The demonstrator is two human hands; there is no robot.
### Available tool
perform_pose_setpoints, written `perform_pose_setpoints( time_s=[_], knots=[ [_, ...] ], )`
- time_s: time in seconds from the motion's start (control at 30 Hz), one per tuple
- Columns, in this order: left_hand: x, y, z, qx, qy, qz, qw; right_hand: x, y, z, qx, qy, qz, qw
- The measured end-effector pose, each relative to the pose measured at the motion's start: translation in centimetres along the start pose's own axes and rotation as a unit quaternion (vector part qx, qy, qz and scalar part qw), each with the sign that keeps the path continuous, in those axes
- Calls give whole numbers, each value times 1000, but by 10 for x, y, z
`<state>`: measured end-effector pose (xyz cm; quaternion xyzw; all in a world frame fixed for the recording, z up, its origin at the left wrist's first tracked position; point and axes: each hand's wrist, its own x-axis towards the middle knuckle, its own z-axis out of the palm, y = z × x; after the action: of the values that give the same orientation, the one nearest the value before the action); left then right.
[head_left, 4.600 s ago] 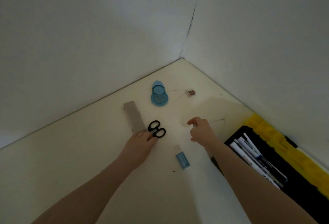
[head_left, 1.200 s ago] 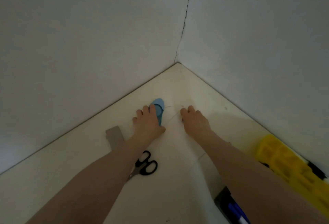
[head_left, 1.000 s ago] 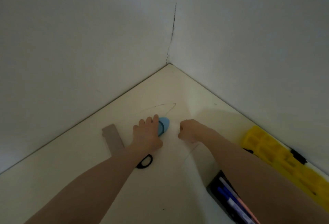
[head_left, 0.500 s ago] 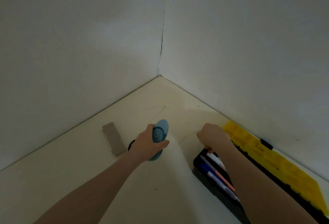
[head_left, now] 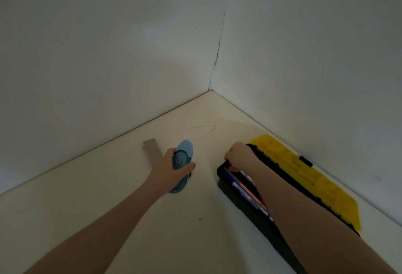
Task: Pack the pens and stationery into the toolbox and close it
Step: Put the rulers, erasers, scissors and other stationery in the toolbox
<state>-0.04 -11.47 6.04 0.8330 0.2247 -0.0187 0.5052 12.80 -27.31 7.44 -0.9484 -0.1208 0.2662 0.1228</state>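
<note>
Left hand (head_left: 171, 171) grips blue dispenser (head_left: 182, 160); right hand (head_left: 239, 156) fisted at toolbox (head_left: 221, 170) far edge, grasp unclear.

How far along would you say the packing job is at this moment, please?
Done: several pens lie in the open toolbox. In hand: the left hand grips the blue tape dispenser; the right hand is curled at the toolbox's end, contents hidden. Left: the grey strip on the table, and the yellow lid is still open.
</note>
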Motion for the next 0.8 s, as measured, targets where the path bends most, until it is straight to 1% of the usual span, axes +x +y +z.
perform_pose_setpoints(
  time_s=[0.07, 0.1, 0.13, 0.17, 0.2, 0.23, 0.3, 0.33, 0.37, 0.43, 0.53, 0.6, 0.63, 0.7, 0.73, 0.77, 0.8],
  knots=[
    [-1, -2, -5, -11, 20, -5, 1000, 4, -14, 3, 118, 7, -12, 993],
    [-3, -3, -7, -17, 31, -8, 999, 5, -21, 4, 205, 1, -8, 979],
    [-5, -3, -8, -25, 41, -12, 999, 6, -25, 7, 268, -11, -24, 963],
    [-7, -3, -9, -36, 45, -18, 998, 2, -30, 8, 260, -25, -67, 963],
    [-10, -2, -10, -49, 45, -25, 997, -2, -32, 7, 264, -8, -88, 960],
    [-13, -1, -9, -67, 36, -32, 997, -4, -32, 4, 238, 3, -113, 965],
    [-18, 3, -8, -107, 6, -42, 993, -11, -23, -4, 146, 22, -164, 975],
    [-19, 5, -5, -120, -8, -49, 992, -16, -13, -8, 94, 22, -175, 980],
    [-20, 7, -3, -129, -18, -54, 990, -21, -1, -13, 54, 17, -178, 982],
    [-23, 14, 4, -143, -39, -49, 988, -33, 29, -18, 33, -7, -143, 989],
    [-31, 28, 20, -149, -83, -6, 985, -52, 74, -16, 72, -54, -77, 993],
    [-36, 38, 33, -133, -113, 18, 985, -63, 96, -11, 108, -90, -59, 988],
    [-38, 42, 39, -126, -126, 24, 984, -66, 103, -9, 104, -97, -61, 988],
    [-40, 51, 53, -115, -153, 36, 981, -74, 107, -12, 111, -63, -75, 989],
    [-41, 56, 58, -107, -163, 41, 980, -79, 105, -16, 172, -34, -79, 981],
    [-41, 61, 66, -98, -170, 45, 980, -85, 103, -22, 275, -20, -76, 958],
    [-41, 65, 72, -95, -171, 47, 980, -90, 101, -27, 373, -26, -78, 924]
  ],
)
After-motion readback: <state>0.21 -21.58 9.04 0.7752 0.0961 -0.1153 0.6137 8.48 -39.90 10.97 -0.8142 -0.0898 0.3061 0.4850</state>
